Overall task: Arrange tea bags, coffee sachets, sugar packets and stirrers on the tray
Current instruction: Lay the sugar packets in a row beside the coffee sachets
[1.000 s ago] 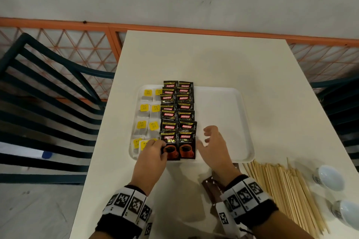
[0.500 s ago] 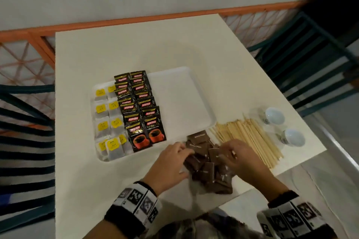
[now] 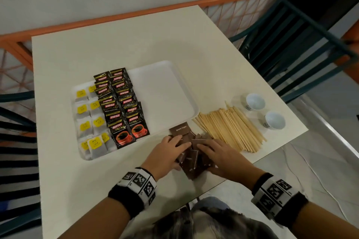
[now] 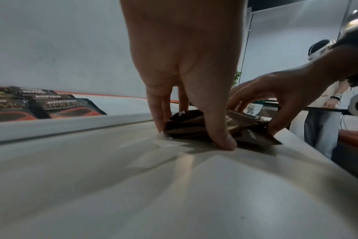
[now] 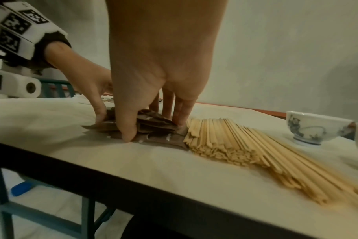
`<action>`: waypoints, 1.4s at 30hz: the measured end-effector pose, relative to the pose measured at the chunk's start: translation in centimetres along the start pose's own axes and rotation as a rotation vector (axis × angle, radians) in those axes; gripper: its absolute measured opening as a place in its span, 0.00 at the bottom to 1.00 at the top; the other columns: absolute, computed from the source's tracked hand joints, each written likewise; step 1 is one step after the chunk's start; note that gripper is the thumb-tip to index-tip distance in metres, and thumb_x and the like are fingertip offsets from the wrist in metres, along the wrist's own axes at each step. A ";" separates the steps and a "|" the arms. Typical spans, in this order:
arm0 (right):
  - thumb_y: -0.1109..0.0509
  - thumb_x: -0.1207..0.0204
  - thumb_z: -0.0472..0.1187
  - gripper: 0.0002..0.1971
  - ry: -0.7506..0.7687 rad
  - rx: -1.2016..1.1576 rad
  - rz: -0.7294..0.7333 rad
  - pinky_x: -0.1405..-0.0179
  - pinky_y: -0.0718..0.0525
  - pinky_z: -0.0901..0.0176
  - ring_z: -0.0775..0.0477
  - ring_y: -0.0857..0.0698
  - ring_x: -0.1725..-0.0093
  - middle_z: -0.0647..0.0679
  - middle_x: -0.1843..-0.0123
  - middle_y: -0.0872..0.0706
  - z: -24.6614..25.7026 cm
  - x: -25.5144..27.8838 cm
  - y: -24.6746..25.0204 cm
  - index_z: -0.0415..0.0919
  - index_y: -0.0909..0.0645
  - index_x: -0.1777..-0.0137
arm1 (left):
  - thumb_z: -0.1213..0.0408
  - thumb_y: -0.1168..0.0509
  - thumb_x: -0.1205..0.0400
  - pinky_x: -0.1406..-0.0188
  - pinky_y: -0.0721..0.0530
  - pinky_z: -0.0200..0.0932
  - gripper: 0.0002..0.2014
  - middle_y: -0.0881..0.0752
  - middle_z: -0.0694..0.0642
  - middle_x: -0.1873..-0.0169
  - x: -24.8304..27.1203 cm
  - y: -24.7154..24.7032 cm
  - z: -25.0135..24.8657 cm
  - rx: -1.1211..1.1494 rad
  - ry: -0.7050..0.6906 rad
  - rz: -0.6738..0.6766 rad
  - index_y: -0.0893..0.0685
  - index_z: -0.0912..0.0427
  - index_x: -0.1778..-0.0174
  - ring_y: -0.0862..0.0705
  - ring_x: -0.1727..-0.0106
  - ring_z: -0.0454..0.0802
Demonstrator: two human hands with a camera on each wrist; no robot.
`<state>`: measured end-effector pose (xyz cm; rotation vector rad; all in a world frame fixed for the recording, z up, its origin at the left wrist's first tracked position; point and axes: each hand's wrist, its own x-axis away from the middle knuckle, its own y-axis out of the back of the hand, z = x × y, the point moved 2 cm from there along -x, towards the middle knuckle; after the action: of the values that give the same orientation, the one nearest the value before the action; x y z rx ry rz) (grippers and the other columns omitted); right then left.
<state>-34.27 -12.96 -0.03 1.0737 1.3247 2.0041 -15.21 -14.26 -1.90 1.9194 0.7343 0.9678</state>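
Note:
A white tray holds tea bags with yellow tags in its left part. Beside them lie two columns of black coffee sachets; the tray's right half is bare. A loose pile of brown sugar packets lies on the table just in front of the tray. My left hand grips the pile from the left, thumb and fingers down on the table around it. My right hand grips it from the right, thumb in front and fingers behind. Wooden stirrers lie in a heap right of the packets.
Two small white cups stand right of the stirrers near the table's right edge. The near table edge runs close under the packets. Dark green chairs and an orange railing surround the table.
Both hands left the tray's front edge and came back to the sugar packets. Since half a second ago they have drawn closer together around the pile.

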 end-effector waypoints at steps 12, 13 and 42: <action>0.38 0.23 0.44 0.22 0.139 -0.059 0.029 0.43 0.27 0.66 0.51 0.24 0.37 0.50 0.36 0.22 -1.3 -2.2 2.2 0.48 0.30 0.28 | 0.55 0.43 0.24 0.56 0.15 0.47 0.23 0.12 0.53 0.50 1.5 0.2 1.1 0.105 0.038 -0.311 0.27 0.51 0.31 0.13 0.56 0.53; 0.38 0.23 0.43 0.20 0.136 -0.100 0.021 0.44 0.27 0.67 0.51 0.23 0.39 0.51 0.38 0.20 -1.5 -2.4 2.4 0.48 0.28 0.31 | 0.57 0.43 0.22 0.52 0.17 0.46 0.23 0.13 0.53 0.47 1.7 0.4 1.0 0.190 0.079 -0.331 0.27 0.51 0.29 0.14 0.52 0.53; 0.40 0.23 0.53 0.25 0.417 -0.277 -0.464 0.38 0.24 0.51 0.48 0.32 0.40 0.44 0.37 0.23 6.1 -6.9 7.6 0.40 0.29 0.31 | 0.58 0.46 0.19 0.60 0.11 0.48 0.19 0.11 0.63 0.50 2.5 7.1 -0.8 2.302 0.068 -0.763 0.13 0.62 0.45 0.11 0.51 0.57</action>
<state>-25.28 -18.05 5.94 0.1968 1.2906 2.0208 -13.66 -15.35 5.39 2.4322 3.0395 -1.0207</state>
